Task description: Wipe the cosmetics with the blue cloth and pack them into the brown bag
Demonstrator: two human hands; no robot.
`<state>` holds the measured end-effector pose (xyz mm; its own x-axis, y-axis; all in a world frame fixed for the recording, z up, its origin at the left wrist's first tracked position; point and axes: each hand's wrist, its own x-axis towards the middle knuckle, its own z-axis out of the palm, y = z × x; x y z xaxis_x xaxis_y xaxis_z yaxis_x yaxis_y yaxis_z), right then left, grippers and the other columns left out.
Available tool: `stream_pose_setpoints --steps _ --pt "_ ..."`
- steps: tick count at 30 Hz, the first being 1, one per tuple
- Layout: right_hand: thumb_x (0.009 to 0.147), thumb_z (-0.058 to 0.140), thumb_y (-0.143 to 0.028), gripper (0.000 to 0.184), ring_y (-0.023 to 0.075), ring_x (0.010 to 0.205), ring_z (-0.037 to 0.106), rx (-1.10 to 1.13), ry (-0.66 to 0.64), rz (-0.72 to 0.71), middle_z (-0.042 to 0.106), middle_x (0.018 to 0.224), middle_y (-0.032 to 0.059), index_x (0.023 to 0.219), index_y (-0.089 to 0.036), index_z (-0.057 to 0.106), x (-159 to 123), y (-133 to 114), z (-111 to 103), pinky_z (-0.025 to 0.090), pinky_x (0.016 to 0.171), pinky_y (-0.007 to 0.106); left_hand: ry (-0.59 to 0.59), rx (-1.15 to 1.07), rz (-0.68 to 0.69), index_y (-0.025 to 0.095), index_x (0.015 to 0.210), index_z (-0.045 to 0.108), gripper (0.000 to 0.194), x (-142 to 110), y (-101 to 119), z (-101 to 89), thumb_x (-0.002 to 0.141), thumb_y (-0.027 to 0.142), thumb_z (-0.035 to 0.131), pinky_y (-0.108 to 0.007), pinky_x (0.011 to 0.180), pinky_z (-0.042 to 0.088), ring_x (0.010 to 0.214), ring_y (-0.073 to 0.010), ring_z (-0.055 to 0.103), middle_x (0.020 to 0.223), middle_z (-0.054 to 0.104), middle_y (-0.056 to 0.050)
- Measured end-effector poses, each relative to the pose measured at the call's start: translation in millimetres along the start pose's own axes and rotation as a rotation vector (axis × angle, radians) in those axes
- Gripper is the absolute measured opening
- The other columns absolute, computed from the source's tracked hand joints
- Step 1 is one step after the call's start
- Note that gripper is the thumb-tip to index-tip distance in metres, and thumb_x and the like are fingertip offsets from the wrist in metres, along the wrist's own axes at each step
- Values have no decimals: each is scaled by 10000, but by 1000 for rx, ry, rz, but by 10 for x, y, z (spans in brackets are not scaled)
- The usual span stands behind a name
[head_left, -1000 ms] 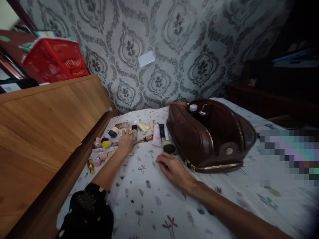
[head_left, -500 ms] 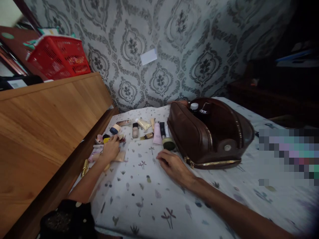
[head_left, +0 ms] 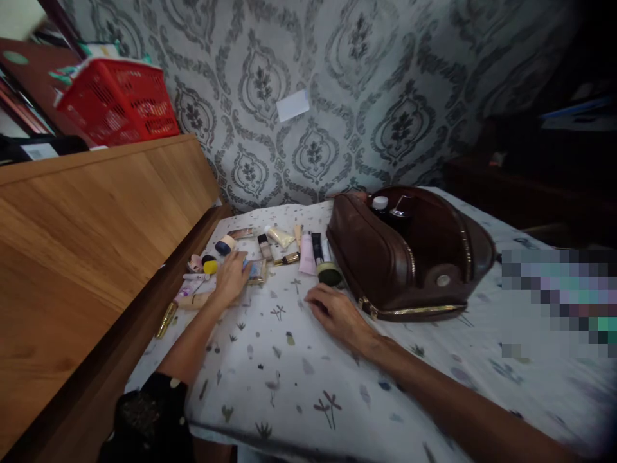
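My left hand (head_left: 232,278) is over the cosmetics on the left, its fingers closed at the edge of a flat palette (head_left: 257,271) with a bluish patch; the fingertips are partly hidden. A yellow sponge (head_left: 210,266), a dark-based jar (head_left: 225,245) and a foundation bottle (head_left: 265,247) lie around it. My right hand (head_left: 337,315) rests on the sheet, fingers loosely bent and slightly apart, with nothing seen in them. Just beyond it are a round green-lidded jar (head_left: 329,274) and a pink tube (head_left: 307,254). To its right stands a brown cosmetic bag (head_left: 371,257), unzipped, with bottles inside.
A wooden headboard (head_left: 106,212) bounds the bed on the left, with a red basket (head_left: 120,103) on top. Patterned wallpaper (head_left: 313,154) closes off the back. Gold lipstick tubes (head_left: 166,320) lie near the headboard. Dark furniture (head_left: 520,180) stands at the right.
My left hand went left towards the headboard, then came back right and forward, the flat palette now showing beside its fingers. My right hand stays beside the bag. The view shifted slightly.
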<state>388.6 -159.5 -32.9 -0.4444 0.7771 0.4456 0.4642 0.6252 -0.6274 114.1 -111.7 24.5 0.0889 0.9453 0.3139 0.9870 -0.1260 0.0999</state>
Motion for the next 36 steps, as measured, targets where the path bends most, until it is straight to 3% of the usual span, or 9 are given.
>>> stream_pose_setpoints --steps 8,13,17,23,25,28,31,33,36 --pt "882 453 -124 224 178 789 655 11 -3 -2 669 920 71 906 -178 669 -2 -5 -19 528 753 308 -89 -92 69 217 1044 679 205 116 -67 95 921 348 581 -340 861 476 1007 -238 641 1036 706 -49" --pt "874 448 -123 226 175 784 659 13 -9 5 670 940 78 918 -170 665 0 -18 -20 532 732 299 65 -127 100 212 1006 652 190 -256 199 -55 874 349 658 -351 865 456 1010 -240 582 1027 638 -51" --pt "893 454 -158 218 178 781 665 19 15 -6 681 956 83 956 -174 662 -9 9 16 541 718 297 219 -295 253 201 889 642 99 -672 486 -239 904 297 626 -323 818 452 915 -211 579 892 634 -39" --pt "887 479 -182 275 188 798 694 43 44 -29 702 990 88 1112 -174 637 -29 33 47 565 745 314 28 -679 391 181 837 633 171 -1078 730 -273 952 284 559 -246 668 464 703 -133 609 776 659 -21" --pt "899 477 -195 259 192 800 693 39 38 -34 703 979 90 1099 -170 639 -34 9 27 567 746 319 37 -654 403 177 864 639 186 -1149 665 -229 966 294 537 -239 663 472 711 -132 620 788 667 -29" --pt "907 480 -203 234 192 789 683 22 9 -54 694 934 84 1068 -171 647 -39 -43 -8 562 728 313 195 -260 368 180 911 666 201 -1281 357 -257 976 276 502 -275 713 470 784 -169 617 830 672 -58" --pt "916 456 -186 213 193 804 678 8 -31 -80 683 934 85 1007 -178 649 -40 -78 -19 558 733 314 348 249 21 176 947 689 233 -1510 -109 -392 966 308 497 -333 721 450 900 -248 595 954 671 -117" --pt "928 439 -184 214 198 830 678 7 -57 -89 679 967 93 973 -180 649 -41 -81 -8 560 756 328 267 425 -210 171 999 693 295 -1694 -390 -472 974 364 472 -344 675 437 983 -300 578 1081 649 -150" --pt "937 439 -194 216 204 839 677 8 -80 -88 671 995 97 959 -181 654 -42 -65 18 565 768 346 104 437 -350 184 925 690 294 -1880 -634 -499 965 378 472 -319 622 412 843 -257 612 986 655 -100"
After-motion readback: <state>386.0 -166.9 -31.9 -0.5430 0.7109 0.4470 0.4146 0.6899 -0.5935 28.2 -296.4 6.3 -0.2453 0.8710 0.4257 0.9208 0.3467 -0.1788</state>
